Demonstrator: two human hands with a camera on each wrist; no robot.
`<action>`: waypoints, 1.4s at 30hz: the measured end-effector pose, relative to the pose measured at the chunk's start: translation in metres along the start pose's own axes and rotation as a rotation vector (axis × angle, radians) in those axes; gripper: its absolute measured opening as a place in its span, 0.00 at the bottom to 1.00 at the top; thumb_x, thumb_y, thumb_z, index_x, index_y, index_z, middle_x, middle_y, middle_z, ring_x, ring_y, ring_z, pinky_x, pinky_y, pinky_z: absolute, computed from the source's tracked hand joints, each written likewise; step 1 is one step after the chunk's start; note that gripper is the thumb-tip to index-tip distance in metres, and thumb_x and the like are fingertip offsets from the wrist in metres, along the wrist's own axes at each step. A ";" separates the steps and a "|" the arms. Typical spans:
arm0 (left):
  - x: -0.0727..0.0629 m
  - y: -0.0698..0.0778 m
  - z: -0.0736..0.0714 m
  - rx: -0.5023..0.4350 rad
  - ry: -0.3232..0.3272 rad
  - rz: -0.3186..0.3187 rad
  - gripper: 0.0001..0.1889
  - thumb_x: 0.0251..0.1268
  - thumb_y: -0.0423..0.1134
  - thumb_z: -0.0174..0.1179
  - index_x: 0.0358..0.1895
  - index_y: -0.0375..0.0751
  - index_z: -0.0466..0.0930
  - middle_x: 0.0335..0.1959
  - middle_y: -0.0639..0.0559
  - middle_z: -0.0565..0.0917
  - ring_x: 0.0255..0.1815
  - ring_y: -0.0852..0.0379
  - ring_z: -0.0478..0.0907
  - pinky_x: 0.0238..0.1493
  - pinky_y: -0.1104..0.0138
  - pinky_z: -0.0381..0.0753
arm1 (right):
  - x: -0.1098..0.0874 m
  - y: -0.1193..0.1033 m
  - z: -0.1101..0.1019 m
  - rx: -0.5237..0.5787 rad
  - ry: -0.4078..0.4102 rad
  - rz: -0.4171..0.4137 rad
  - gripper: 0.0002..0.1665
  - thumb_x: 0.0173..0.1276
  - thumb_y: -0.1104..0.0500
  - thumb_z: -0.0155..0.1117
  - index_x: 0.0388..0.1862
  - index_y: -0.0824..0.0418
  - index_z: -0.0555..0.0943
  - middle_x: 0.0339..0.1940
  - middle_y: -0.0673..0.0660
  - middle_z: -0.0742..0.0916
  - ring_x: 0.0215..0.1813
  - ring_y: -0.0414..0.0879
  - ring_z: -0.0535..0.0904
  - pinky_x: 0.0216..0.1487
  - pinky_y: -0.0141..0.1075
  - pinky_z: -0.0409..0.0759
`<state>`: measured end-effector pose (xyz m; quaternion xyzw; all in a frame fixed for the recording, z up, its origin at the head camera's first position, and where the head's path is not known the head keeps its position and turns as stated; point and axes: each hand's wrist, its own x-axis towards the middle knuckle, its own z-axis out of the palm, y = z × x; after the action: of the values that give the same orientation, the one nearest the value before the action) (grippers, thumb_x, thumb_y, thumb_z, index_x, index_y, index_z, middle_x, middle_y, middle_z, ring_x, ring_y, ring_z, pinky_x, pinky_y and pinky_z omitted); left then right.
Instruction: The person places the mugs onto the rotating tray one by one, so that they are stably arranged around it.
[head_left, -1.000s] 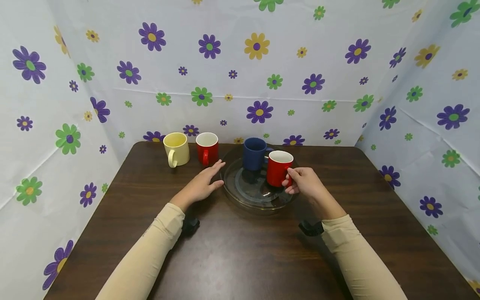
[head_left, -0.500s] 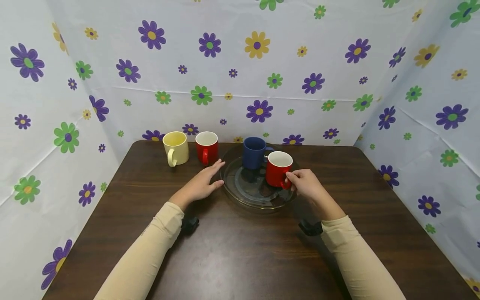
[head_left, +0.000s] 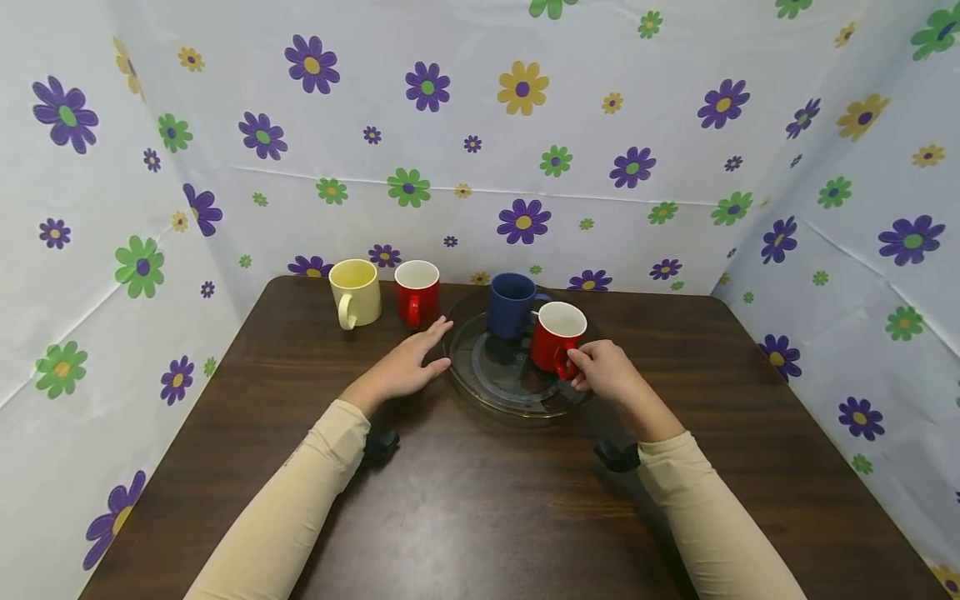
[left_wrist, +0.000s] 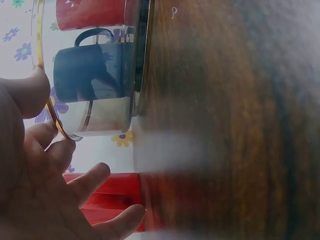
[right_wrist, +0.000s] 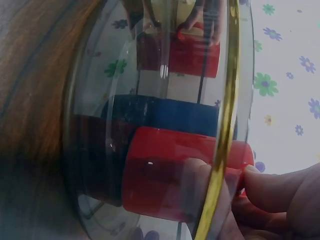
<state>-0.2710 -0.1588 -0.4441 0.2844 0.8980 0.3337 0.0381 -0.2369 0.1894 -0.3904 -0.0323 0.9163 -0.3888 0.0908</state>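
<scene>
Glass bowl by table's far edge: blue mug, red mug inside | red mug glossy, white-lined, near bowl's right rim | right hand pinching its handle | left hand unclenched, fingers extended at left rim (yellow mug stands near table's far-left corner)

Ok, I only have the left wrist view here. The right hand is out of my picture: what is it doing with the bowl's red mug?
Observer: From the head view, the right hand holds that red mug by its handle, at the right side of the glass bowl.
Operator: Got it. I also see a second red mug outside the bowl. Is anything standing on its far side, away from the bowl?
Observer: Yes, a yellow mug, upright on the table.
</scene>
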 end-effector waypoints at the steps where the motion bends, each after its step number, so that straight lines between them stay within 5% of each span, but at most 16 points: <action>1: 0.000 0.000 0.000 -0.001 -0.002 -0.001 0.37 0.76 0.45 0.56 0.82 0.42 0.51 0.83 0.41 0.50 0.81 0.39 0.52 0.78 0.44 0.52 | 0.001 0.000 0.001 0.000 -0.011 -0.004 0.20 0.82 0.60 0.51 0.38 0.74 0.82 0.30 0.62 0.85 0.28 0.45 0.82 0.37 0.36 0.88; 24: -0.004 0.000 0.000 -0.004 0.003 0.021 0.38 0.76 0.47 0.55 0.81 0.38 0.51 0.83 0.40 0.49 0.81 0.38 0.50 0.78 0.41 0.50 | 0.008 -0.004 -0.001 0.028 -0.031 0.026 0.20 0.83 0.58 0.51 0.44 0.76 0.82 0.36 0.66 0.87 0.41 0.63 0.87 0.44 0.42 0.88; 42: -0.003 -0.001 -0.001 0.012 -0.017 -0.006 0.39 0.76 0.51 0.53 0.82 0.41 0.50 0.83 0.42 0.48 0.82 0.40 0.48 0.77 0.40 0.50 | 0.014 -0.006 -0.003 -0.013 -0.058 0.013 0.21 0.83 0.59 0.50 0.46 0.78 0.82 0.36 0.67 0.87 0.42 0.64 0.87 0.46 0.44 0.88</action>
<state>-0.2687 -0.1616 -0.4443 0.2846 0.9004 0.3259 0.0449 -0.2515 0.1856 -0.3855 -0.0384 0.9159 -0.3812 0.1197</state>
